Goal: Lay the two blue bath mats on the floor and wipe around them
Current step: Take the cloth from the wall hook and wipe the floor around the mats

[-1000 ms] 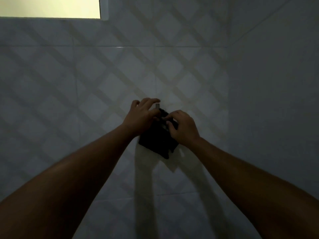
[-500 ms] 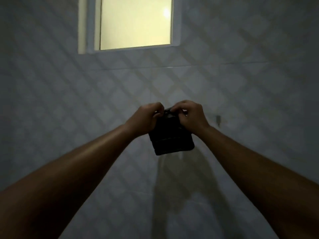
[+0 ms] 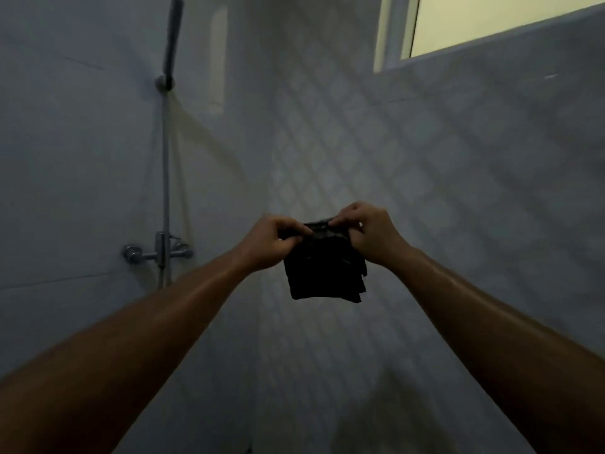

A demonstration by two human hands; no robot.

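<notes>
Dark fabric in hand: pinched a folded cloth (image 3: 324,273) along its top edge, left hand (image 3: 266,245) at the left corner, right hand (image 3: 368,237) at the right, thumbs and fingertips curled tight onto the hem. Held the two hands close together, nearly touching, so probably working a layer loose to open the fold rather than merely carrying. Let the remainder hang free below the knuckles, several layers thick, lower right corner ragged from misaligned layers. Held it out at arm's length in mid-air, clear of the wall (image 3: 458,175), touching nothing else.

Could not tell its true colour in the dim light. Looked too small for one of the mats, so judged it the wiping cloth. Saw neither of the mats anywhere, and no floor either, with the view tilted up at the tiles.

Faced a corner: tap (image 3: 157,252) and pipe (image 3: 166,158) to the left, handset (image 3: 173,34) clipped at the top, window (image 3: 491,24) glowing at upper right.

Judged the task barely begun, mats yet to be laid and wiping yet to start. Needed next, most likely, a turn down toward the floor.
</notes>
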